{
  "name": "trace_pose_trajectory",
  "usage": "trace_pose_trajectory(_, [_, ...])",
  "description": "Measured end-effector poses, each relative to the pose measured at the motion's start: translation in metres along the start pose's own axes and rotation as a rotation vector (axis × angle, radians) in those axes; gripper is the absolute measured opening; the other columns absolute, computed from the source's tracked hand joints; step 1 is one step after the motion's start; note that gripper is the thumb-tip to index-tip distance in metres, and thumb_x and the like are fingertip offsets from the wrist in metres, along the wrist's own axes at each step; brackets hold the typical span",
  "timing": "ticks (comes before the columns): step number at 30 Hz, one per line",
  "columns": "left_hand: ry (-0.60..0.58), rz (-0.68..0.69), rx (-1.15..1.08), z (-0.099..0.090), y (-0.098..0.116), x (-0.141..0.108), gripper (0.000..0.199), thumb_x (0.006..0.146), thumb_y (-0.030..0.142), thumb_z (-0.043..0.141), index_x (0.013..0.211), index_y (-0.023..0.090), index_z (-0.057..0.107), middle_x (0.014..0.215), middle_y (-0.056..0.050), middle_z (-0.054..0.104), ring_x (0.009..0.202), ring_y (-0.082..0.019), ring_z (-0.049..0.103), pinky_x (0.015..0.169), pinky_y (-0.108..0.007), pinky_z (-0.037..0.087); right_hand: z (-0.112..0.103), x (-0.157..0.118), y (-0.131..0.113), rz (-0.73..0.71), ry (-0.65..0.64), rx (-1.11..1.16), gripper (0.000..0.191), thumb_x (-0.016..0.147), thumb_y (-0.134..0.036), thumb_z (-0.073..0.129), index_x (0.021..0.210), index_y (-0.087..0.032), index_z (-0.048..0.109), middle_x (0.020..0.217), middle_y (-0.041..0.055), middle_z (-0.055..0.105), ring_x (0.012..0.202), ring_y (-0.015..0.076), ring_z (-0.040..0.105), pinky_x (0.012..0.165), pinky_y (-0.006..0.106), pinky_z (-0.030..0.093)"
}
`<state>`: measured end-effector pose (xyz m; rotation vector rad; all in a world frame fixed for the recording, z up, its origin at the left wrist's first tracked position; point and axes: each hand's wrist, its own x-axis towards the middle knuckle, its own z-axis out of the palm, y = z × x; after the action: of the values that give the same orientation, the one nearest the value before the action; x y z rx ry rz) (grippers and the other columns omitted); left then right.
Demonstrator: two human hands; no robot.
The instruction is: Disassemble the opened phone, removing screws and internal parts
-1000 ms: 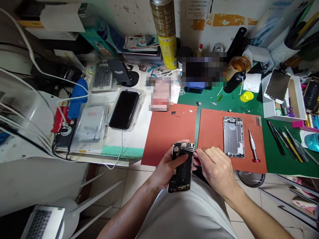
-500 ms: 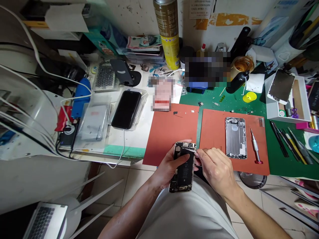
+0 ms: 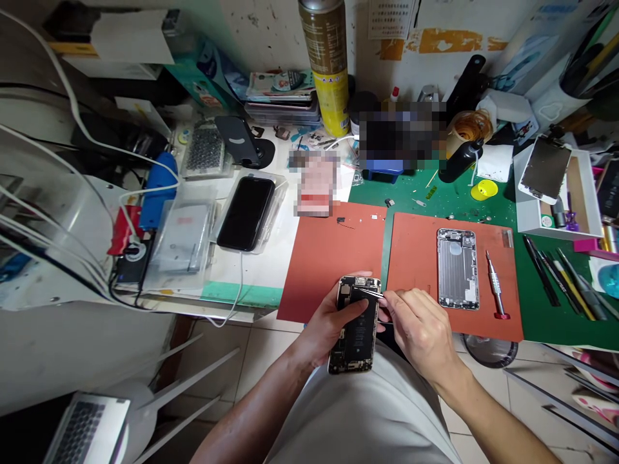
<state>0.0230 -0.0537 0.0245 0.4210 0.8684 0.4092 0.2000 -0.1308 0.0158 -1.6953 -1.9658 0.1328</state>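
An opened smartphone, its black battery and circuitry exposed, is gripped in my left hand at the front edge of the bench. The thumb of that hand lies across the battery. My right hand pinches a pair of slim metal tweezers, whose tips reach over the upper part of the phone. Whether the tips touch a part is too small to tell. To the right, a bare metal phone housing and a silver screwdriver with a red end rest on a reddish-brown mat.
A second reddish-brown mat carries a few tiny parts. Left of it, a black-screened phone lies on a clear case. Pens and tools lie at the right, below a white box. A tall spray can stands at the back.
The view has shifted very slightly. Both hands, the phone and the tweezers stay in nearly the same place.
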Motion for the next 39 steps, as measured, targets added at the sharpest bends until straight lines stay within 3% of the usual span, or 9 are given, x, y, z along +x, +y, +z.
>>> trace_pose_trajectory(18, [-0.004, 0.001, -0.074, -0.003, -0.001, 0.003, 0.063, 0.085, 0.026, 0.084, 0.141, 0.024, 0.056, 0.104, -0.008, 0.078, 0.086, -0.025, 0.079, 0.080, -0.040, 0.066, 0.011, -0.004, 0.000, 0.008, 0.057, 0.122, 0.025, 0.096, 0.000, 0.059, 0.117, -0.011, 0.069, 0.088, 0.0083, 0.067, 0.075, 0.0189, 0.052, 0.069, 0.031, 0.046])
trace_pose_trajectory(29, [-0.028, 0.021, -0.033, -0.005, 0.000, 0.003, 0.066, 0.089, 0.027, 0.080, 0.148, 0.024, 0.050, 0.092, -0.007, 0.080, 0.076, -0.026, 0.080, 0.070, -0.034, 0.064, 0.016, -0.004, -0.005, 0.030, 0.126, 0.175, 0.029, 0.096, 0.002, 0.062, 0.122, -0.010, 0.068, 0.091, 0.0095, 0.068, 0.080, 0.0196, 0.054, 0.072, 0.032, 0.051])
trace_pose_trajectory(39, [-0.029, 0.035, -0.049, -0.003, 0.000, 0.003, 0.065, 0.089, 0.026, 0.080, 0.147, 0.021, 0.049, 0.094, -0.007, 0.079, 0.074, -0.024, 0.079, 0.069, -0.034, 0.064, 0.010, 0.000, -0.011, 0.094, 0.091, 0.237, 0.036, 0.096, 0.005, 0.052, 0.124, -0.015, 0.064, 0.096, 0.0091, 0.064, 0.085, 0.0207, 0.054, 0.075, 0.034, 0.052])
